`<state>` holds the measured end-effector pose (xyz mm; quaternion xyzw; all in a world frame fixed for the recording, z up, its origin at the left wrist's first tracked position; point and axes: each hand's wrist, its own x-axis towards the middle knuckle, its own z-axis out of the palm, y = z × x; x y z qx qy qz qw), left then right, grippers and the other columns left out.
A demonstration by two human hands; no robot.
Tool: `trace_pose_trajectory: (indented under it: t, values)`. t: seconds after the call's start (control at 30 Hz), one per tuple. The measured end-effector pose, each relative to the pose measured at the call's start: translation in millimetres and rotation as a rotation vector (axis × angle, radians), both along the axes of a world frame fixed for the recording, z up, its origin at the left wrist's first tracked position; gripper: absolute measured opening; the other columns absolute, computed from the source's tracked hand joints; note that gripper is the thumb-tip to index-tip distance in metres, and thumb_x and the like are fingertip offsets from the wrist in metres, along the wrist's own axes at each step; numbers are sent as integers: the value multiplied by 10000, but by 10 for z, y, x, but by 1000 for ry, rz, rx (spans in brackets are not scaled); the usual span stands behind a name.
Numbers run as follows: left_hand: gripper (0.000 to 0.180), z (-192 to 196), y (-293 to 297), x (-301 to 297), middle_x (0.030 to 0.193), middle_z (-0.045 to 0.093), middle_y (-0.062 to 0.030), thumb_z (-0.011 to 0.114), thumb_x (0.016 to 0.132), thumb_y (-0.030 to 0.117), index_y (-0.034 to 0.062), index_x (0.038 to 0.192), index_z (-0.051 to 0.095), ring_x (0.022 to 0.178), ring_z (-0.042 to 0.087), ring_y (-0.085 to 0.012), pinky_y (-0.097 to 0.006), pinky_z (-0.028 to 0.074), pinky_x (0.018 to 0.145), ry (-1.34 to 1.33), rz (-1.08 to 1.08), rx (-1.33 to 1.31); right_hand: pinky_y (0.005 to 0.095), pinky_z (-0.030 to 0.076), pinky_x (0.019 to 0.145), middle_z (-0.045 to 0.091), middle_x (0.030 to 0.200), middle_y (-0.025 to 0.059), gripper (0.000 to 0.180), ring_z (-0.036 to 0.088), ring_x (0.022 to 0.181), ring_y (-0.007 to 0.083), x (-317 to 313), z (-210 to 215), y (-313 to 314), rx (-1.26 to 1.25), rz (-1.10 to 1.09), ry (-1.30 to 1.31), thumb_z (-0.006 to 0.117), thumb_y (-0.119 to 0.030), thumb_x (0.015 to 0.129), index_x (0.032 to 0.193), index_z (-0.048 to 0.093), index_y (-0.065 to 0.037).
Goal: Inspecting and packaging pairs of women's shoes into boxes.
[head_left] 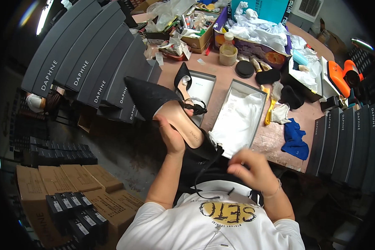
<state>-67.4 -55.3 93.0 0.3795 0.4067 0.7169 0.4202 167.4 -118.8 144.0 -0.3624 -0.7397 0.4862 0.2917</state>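
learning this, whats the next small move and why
Probably bring the right hand to the strap: it hangs loose from the shoe in the left hand, and the right hand looks empty close by.

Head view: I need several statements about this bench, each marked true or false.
1. The left hand holds a black pointed-toe shoe. True.
2. The shoe's toe points toward picture right. False: it points toward the upper left.
3. A crumpled blue cloth lies right of the open grey paper-lined box. True.
4. The yellow-handled tool lies left of that box. False: the yellow-handled tool lies to its right.
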Motion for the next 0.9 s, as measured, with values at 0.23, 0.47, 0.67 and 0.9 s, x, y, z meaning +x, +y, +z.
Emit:
trace_pose_trajectory:
  t: [0.23,0.47,0.67,0.9]
  values:
    - [505,-270,-351,3,1220,525,-177,455,931,358,-57,1219,470,1169,497,-285,-393,344,1027,312,-140,122,297,452,899,626,1143,155,378,584,1025,184,-499,-595,194,-197,-214,201,573,-109,905,1256,522,21]
    - [725,-209,-863,99,1364,432,-179,400,911,591,15,1351,391,1282,409,-292,-477,317,1061,-511,-194,-344,354,495,791,641,978,231,378,643,871,352,-361,-497,347,-63,-113,139,532,-35,841,1219,550,-20]
    - [581,-298,-606,227,1268,528,-166,450,928,452,43,1341,440,1165,522,-289,-451,407,1011,-862,-588,-652,365,493,797,561,1071,130,423,612,931,291,-372,-575,273,77,-75,-19,653,-171,821,1215,547,-60]
    - [437,-326,-346,458,1075,620,-196,436,957,371,-6,1134,570,1038,590,-309,-449,457,962,-818,-556,-648,357,466,799,568,1103,137,429,558,987,291,1161,-926,1501,557,-691,-303,737,-145,750,1123,547,-53]
